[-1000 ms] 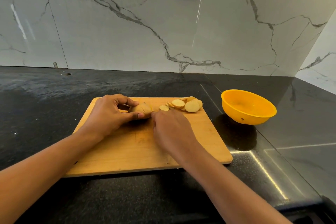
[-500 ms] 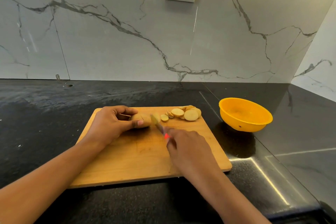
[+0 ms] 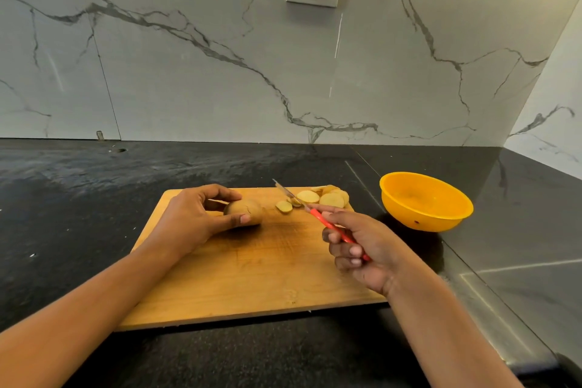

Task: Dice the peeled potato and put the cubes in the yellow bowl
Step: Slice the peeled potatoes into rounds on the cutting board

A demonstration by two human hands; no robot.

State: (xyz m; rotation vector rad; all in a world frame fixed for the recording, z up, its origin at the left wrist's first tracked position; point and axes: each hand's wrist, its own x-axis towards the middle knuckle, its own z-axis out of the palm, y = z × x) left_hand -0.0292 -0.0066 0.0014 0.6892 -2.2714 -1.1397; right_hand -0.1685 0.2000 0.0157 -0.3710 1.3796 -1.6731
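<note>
Left hand (image 3: 192,217) grips one potato (image 3: 244,209), right hand (image 3: 365,246) one knife (image 3: 316,215); about six slices (image 3: 330,200), one yellow bowl (image 3: 422,219).

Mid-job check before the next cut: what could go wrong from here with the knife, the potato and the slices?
1. The left hand holds the rounded brown potato piece with its thumb tip near the cut end; the thin red-handled knife in the right hand could nick it.
2. That rounded piece might roll on the wooden cutting board.
3. The pale round slices sit at the board's far right corner and could slide onto the black counter.
</note>
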